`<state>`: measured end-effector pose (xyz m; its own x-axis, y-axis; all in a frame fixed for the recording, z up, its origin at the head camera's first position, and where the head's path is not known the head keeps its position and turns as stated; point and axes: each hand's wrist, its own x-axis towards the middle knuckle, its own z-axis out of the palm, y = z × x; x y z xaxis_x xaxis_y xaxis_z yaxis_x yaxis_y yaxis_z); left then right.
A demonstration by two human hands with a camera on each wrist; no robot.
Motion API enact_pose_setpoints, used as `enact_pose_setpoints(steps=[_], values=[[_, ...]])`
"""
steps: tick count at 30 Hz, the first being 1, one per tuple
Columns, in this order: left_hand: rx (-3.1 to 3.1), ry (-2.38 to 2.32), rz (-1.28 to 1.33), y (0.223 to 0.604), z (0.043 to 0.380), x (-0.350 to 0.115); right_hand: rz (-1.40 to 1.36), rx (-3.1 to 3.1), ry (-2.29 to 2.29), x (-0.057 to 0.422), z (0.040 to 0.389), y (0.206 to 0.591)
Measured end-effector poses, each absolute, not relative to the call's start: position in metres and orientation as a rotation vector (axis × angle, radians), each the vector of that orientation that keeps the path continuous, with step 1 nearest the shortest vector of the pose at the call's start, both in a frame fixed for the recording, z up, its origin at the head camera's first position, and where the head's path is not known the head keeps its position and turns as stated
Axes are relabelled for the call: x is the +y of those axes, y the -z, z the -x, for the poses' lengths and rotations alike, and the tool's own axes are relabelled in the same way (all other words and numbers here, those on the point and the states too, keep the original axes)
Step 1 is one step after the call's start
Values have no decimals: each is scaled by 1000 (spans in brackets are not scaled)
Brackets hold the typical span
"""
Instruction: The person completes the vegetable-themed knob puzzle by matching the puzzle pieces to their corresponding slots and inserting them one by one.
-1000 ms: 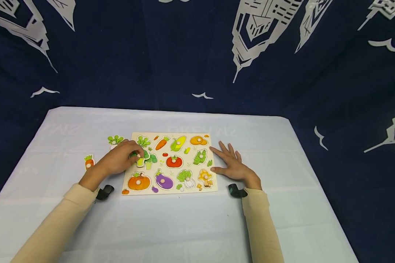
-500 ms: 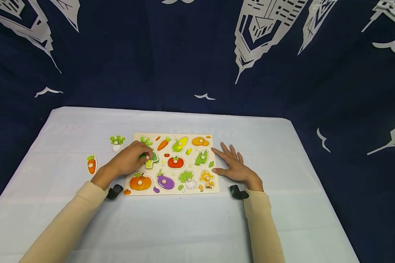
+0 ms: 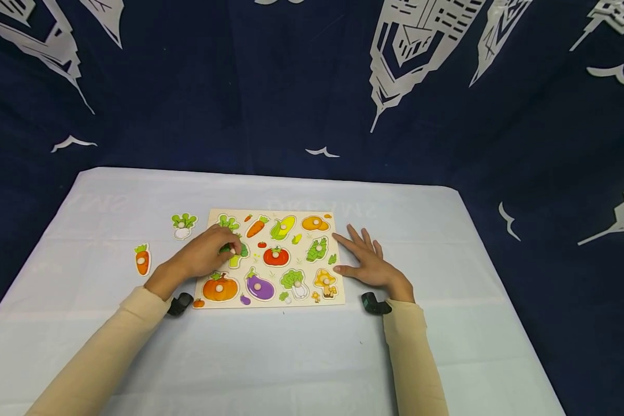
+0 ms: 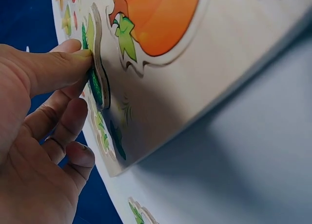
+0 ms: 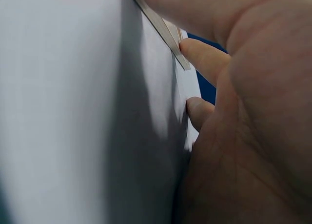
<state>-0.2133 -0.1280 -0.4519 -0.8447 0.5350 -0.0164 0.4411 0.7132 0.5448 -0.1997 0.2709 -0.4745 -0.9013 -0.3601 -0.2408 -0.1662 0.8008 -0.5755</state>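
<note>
My left hand (image 3: 208,251) pinches a broccoli puzzle piece (image 3: 235,262) by its knob, over the left part of the wooden vegetable puzzle board (image 3: 270,294). In the left wrist view, thumb and forefinger hold the piece (image 4: 98,63) close over the board, its edge turned to the camera, while the other fingers curl loosely beneath. My right hand (image 3: 369,263) lies at the board's right edge with fingers spread, thumb and forefinger touching the board's border. Fingers partly cover the broccoli in the head view.
A turnip piece (image 3: 182,232) and a carrot piece (image 3: 143,261) lie on the white-covered table (image 3: 270,358), left of the board. Pumpkin (image 3: 220,293), eggplant (image 3: 260,289), tomato (image 3: 276,257) and several other vegetables fill the board. A dark blue patterned cloth (image 3: 187,86) hangs behind.
My left hand has moved slightly right, bringing the broccoli piece from beside the printed broccoli to over it. The right hand stays in place on the board's edge.
</note>
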Motion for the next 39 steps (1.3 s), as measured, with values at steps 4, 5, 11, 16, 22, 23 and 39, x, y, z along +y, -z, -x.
enact_pose_setpoints(steps=[4,5,11,16,22,23,39], values=[[2746,-798,-798,453,213,-127,396,2650,798,270,200,475],[2746,-797,-798,454,213,-127,394,2650,794,270,200,475],[2743,-803,-784,454,213,-126,382,2650,783,270,200,474],[2743,-811,-766,454,212,-125,385,2641,801,270,200,473],[2743,-821,-774,455,212,-125,391,2645,802,271,200,473],[2743,-824,-774,455,212,-125,391,2645,802,271,200,473],[2755,-926,-756,450,214,-135,392,2639,796,272,200,474]])
